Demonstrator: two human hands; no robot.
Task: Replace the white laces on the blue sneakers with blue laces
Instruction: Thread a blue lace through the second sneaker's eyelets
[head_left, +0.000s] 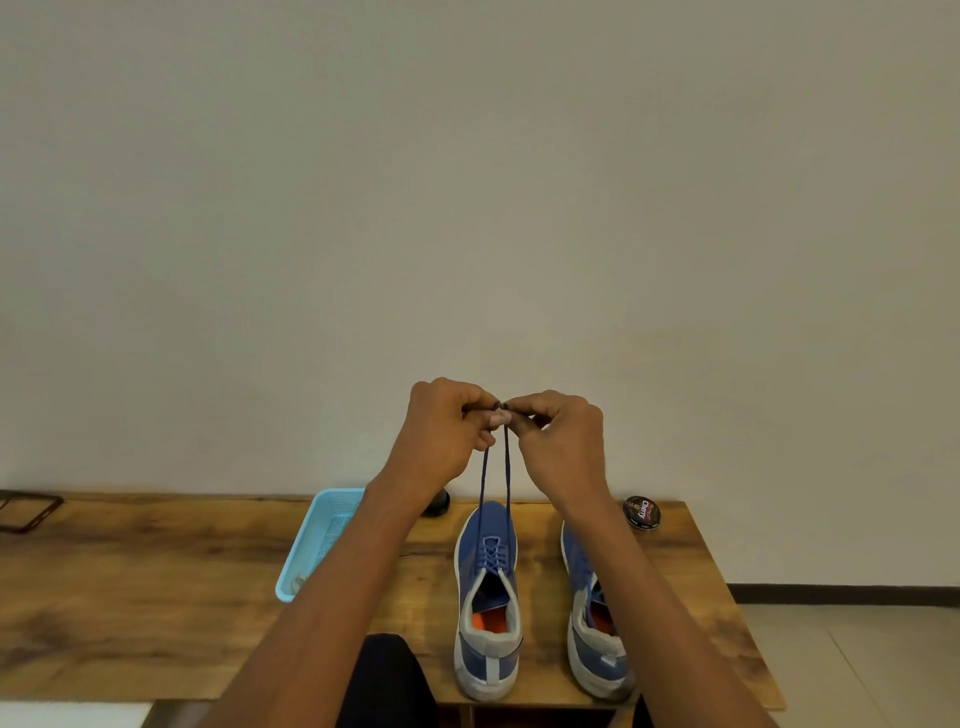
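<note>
Two blue sneakers stand side by side on the wooden table, toes pointing away from me. The left sneaker (486, 582) is laced with a blue lace (506, 470) whose two ends rise straight up from the top eyelets. My left hand (449, 431) pinches one end and my right hand (558, 436) pinches the other, fingertips almost touching high above the shoe. The right sneaker (597, 618) is partly hidden by my right forearm; some blue lace shows at its tongue.
A light blue mesh basket (319, 540) lies left of the shoes, with something pale in its near corner. A round black shoe polish tin (642, 512) sits at the table's far right. A dark object (436, 503) hides behind my left wrist. Wall stands close behind.
</note>
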